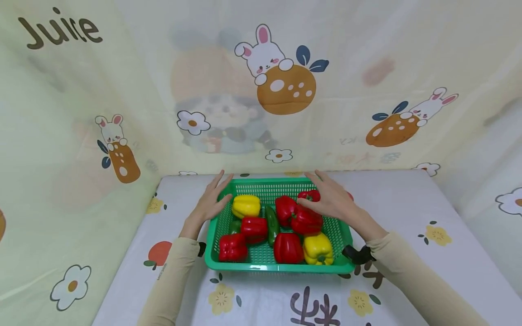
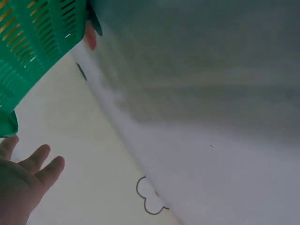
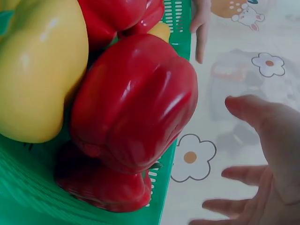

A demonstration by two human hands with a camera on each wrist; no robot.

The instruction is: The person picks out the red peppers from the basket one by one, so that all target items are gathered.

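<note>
A green basket (image 1: 281, 268) of peppers is seen at lower centre of the head view, set on a printed white cloth (image 1: 399, 267). The left hand (image 1: 210, 200) is held at the basket's upper-left corner, its fingers straight and its thumb spread away from them; in the left wrist view it is shown at lower left, just beside the green rim, and whether the rim is touched cannot be told. The right hand (image 1: 333, 199) is held at the upper right of the basket, its fingers and thumb likewise spread wide; in the right wrist view its thumb and fingers are seen well apart from one another, clear of the nearest red bell pepper (image 3: 133, 103). Nothing is gripped by either hand. Within the basket, a yellow bell pepper (image 1: 246, 206) is placed at upper left, and a second yellow pepper (image 1: 318, 249) at lower right. A long green pepper (image 1: 272, 225) is laid near the middle, flanked on both sides by red peppers (image 1: 288, 248).
</note>
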